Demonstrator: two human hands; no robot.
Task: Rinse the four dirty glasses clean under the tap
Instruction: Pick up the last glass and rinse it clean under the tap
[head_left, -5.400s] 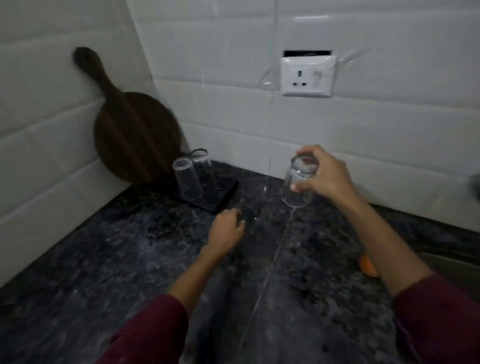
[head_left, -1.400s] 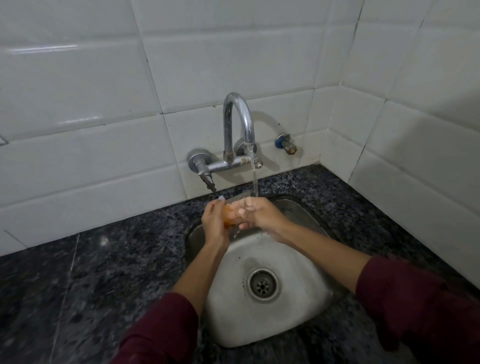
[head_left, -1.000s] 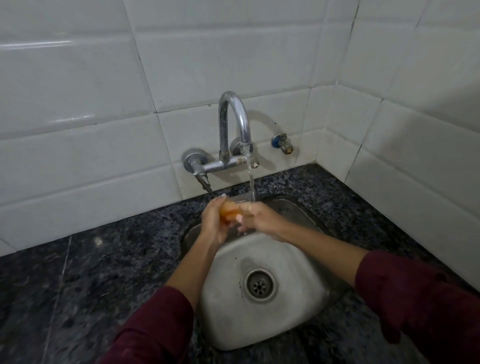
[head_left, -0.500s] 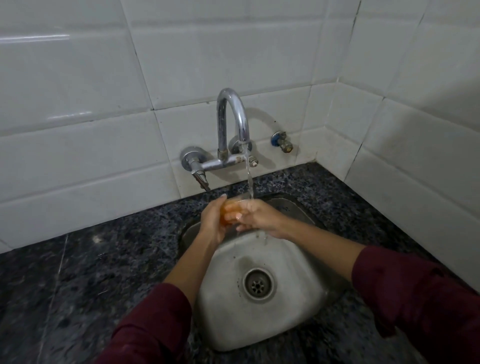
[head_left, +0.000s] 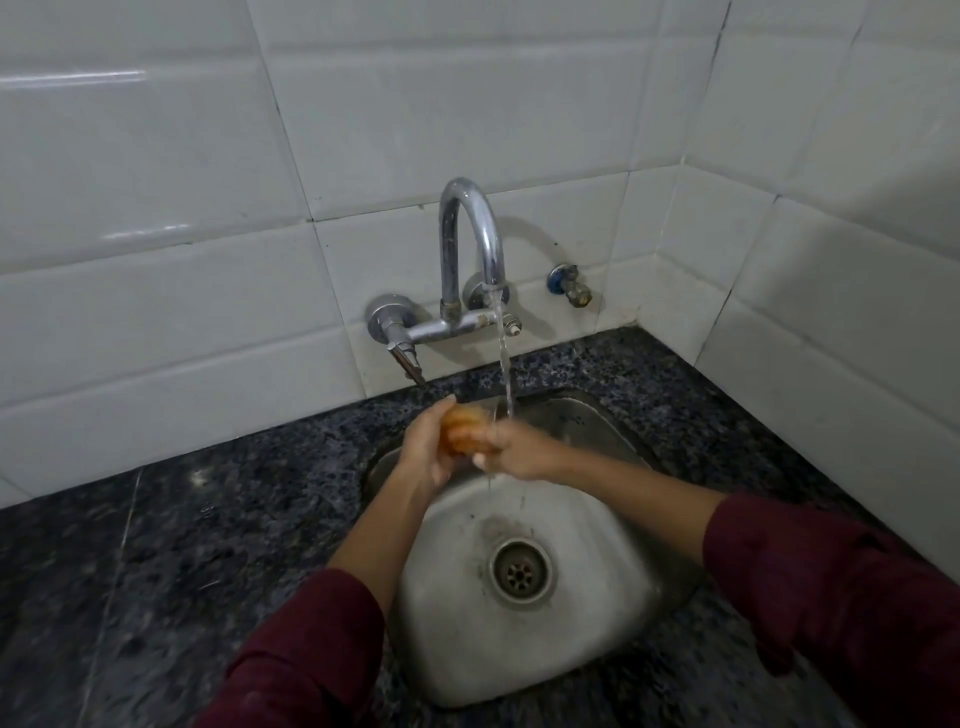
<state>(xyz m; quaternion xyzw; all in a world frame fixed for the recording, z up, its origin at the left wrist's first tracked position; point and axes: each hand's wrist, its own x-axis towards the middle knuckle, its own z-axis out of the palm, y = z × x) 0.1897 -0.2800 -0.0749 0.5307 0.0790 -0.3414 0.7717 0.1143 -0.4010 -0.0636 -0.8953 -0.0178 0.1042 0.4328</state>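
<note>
Both hands' fingers curl round an orange scrubber (head_left: 464, 429) over a steel sink (head_left: 613, 644), dark granite counter (head_left: 171, 551).

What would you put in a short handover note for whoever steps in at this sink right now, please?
Left hand: grips the orange scrubber against the glass.
Right hand: holds what appears to be a glass, mostly hidden, under the running tap, above the sink.
Done: water is on and this glass is being scrubbed; how many are already clean cannot be told from here.
Left: finish rinsing this glass and set it aside. The other glasses are out of view.
</note>
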